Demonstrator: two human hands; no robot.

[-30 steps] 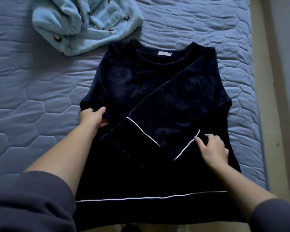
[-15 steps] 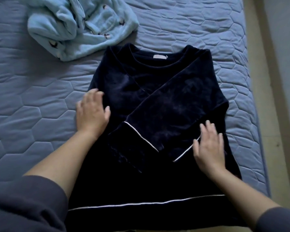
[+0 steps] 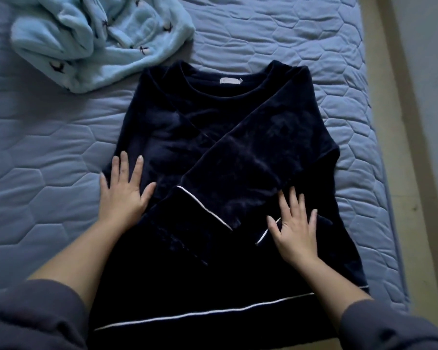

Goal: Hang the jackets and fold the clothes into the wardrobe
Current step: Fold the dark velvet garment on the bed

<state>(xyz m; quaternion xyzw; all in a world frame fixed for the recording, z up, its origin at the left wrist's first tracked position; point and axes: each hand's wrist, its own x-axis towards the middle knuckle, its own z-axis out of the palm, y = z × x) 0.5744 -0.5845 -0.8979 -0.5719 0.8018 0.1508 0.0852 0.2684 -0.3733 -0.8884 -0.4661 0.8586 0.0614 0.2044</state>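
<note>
Left hand, right hand flattened onto navy top, collar farthest.

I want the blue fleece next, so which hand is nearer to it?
Left. The left hand lies flat on the navy top, just below the fleece; the right hand is farther down and right.

Bed: wide bare quilt left of the navy top, open from near to mid. Crumpled light blue garment blocks the far left, just beside the top's left shoulder. Far side beyond the collar is open. On the right, a narrow quilt strip, then the bed edge. Left hand and right hand lie flat on the top, with a gap between them.
</note>
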